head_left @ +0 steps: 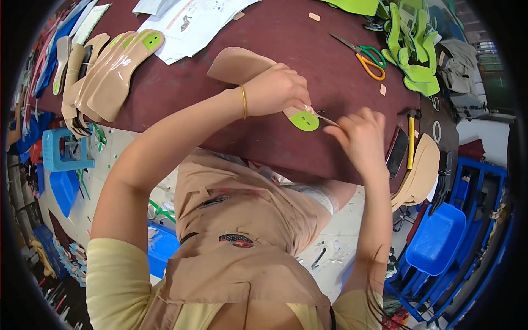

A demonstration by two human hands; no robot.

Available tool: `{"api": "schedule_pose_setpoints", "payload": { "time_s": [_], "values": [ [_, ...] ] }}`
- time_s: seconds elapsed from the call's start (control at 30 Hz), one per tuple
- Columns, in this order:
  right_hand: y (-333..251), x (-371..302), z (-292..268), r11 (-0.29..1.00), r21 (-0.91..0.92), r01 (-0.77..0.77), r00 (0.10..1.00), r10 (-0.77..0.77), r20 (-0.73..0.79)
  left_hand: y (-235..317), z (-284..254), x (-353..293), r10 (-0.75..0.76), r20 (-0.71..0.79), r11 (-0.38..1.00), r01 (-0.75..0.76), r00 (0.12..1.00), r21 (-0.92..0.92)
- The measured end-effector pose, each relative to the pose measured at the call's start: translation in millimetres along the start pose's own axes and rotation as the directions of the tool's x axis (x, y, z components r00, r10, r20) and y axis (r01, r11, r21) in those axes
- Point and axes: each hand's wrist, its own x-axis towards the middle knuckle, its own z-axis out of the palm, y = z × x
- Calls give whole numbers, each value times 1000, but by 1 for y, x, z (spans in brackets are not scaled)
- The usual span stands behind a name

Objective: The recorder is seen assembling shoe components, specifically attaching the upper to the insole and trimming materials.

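Observation:
A tan, glossy shoe insole (234, 63) with a bright green heel patch (304, 121) lies slantwise over the table in front of me. My left hand (276, 91) is closed around its narrow middle, fingertips close to the green heel end. Just right of that heel, my right hand (360, 135) is closed in a pinch on a thin pale strip (328, 119). The strip reaches toward the edge of the heel patch; whether it is joined there is too small to tell.
Similar insoles (118, 77) lie in a stack at left, beside papers (190, 27). Orange-and-green-handled scissors (367, 61) and green pieces (418, 71) are at far right. Nearer right are a yellow-handled hammer (411, 143), a phone (397, 153) and tan pieces (421, 170). A blue bin (437, 239) stands below.

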Motion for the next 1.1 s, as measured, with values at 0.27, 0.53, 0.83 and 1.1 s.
{"api": "schedule_pose_setpoints", "payload": {
  "time_s": [0.27,0.53,0.83,1.1],
  "values": [
    [-5,-19,-5,842,532,-86,994,40,98,38,19,-19,40,-67,989,-49,997,-140],
    [-20,17,12,868,427,-254,840,-21,542,44,5,-23,-11,-77,999,7,997,-49],
    [-6,5,-2,458,794,-401,915,161,369,40,11,-23,-10,-91,999,6,996,-45],
    [2,-45,53,167,947,-275,938,264,226,36,9,-23,5,-100,994,-16,995,-107]
  ]
}}
